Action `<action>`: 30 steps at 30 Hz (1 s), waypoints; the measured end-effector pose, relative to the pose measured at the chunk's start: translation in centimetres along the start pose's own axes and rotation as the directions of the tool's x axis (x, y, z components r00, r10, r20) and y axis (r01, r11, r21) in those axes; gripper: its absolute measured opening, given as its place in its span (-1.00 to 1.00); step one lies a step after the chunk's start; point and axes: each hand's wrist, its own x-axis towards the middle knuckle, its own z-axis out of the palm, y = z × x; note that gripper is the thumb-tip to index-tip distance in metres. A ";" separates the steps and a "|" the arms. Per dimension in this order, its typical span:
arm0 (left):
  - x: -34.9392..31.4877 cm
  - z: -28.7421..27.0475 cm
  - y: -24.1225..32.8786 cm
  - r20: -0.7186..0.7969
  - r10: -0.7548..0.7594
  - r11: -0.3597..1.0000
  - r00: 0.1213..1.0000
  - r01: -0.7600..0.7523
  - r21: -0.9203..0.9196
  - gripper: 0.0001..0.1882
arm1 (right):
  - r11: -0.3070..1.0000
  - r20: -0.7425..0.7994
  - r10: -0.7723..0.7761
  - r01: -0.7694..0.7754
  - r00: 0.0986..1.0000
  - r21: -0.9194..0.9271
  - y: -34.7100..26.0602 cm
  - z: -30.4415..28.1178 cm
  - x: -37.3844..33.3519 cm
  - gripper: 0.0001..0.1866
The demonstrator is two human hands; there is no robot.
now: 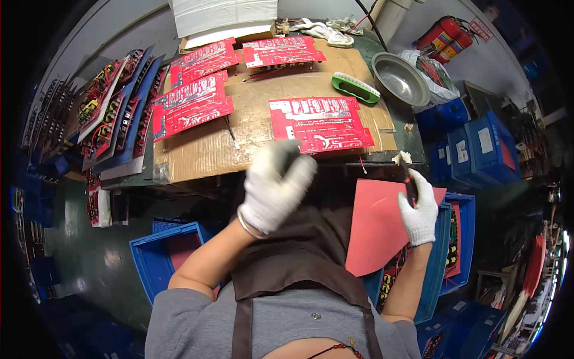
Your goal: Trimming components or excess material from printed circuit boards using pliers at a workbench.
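My left hand (276,188), in a white glove, is raised just in front of the near red circuit board (320,124). It is smeared by motion, and a dark patch shows at its fingers, so whether it holds anything is unclear. My right hand (421,210), also gloved, is closed round the dark, reddish handle of a slim tool (411,188). The tool points at a whitish lump (402,158) on the table's front edge. Three more red boards, one a front-left board (192,106), lie solder side up on the cardboard sheet (263,113).
A green brush (356,88) and a metal bowl (400,79) stand at the right. Stacked boards (116,110) lean at the left. Blue crates (149,263) flank me, and a pink sheet (376,224) lies over the right one. Fire extinguishers (443,39) stand behind.
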 end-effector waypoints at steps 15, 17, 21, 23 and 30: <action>6.9 1.5 -9.1 0.016 -0.186 0.908 0.982 0.178 -0.379 -0.65 | 0.817 0.197 -0.375 0.424 0.906 -0.390 -9.0 4.4 7.2 -0.36; 6.8 1.5 -8.4 0.033 -0.240 0.848 0.970 0.226 -0.480 -0.66 | 0.813 0.188 -0.383 0.427 0.904 -0.397 -9.0 4.8 7.4 -0.37; 6.5 1.5 -8.1 0.038 -0.200 0.838 0.979 0.191 -0.511 -0.65 | 0.794 0.187 -0.400 0.441 0.897 -0.418 -9.5 5.1 7.6 -0.37; 6.4 1.5 -8.3 0.032 -0.209 0.844 0.977 0.196 -0.499 -0.65 | 0.793 0.205 -0.388 0.439 0.898 -0.423 -9.9 5.1 7.7 -0.37; 6.4 1.6 -8.2 0.024 -0.226 0.846 0.974 0.209 -0.490 -0.65 | 0.766 0.240 -0.391 0.459 0.889 -0.451 -10.1 4.8 7.9 -0.36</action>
